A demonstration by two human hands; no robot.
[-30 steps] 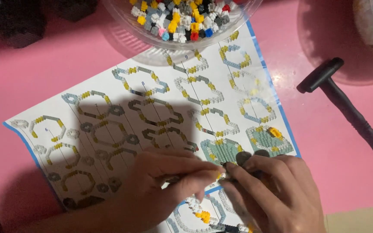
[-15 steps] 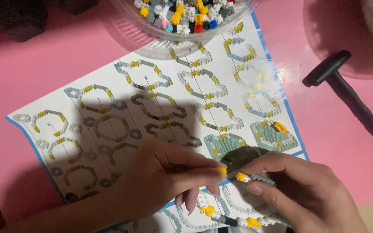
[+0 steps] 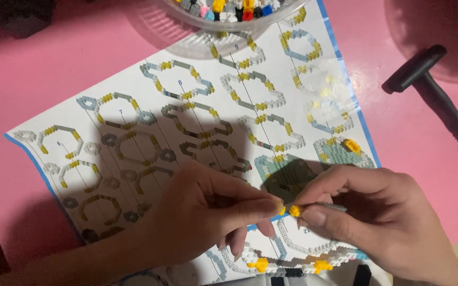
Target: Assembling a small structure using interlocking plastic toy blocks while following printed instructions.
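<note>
Head view — both hands pinch a yellow brick (image 3: 294, 211) (tiny), long axis unclear.

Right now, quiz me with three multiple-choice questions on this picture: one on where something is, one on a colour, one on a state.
1. Where does the black hammer lie?
A. right of the instruction sheet
B. inside the bowl
C. under the left hand

2. What colour is the tiny brick pinched between the two hands?
A. blue
B. yellow
C. red

3. How are the left hand and right hand placed?
A. both flat on the table
B. far apart
C. fingertips meeting at the brick

Answers:
1 A, it rests on the pink table beside the sheet's right edge.
2 B, it shows yellow.
3 C, both hands' fingers converge there.
</note>
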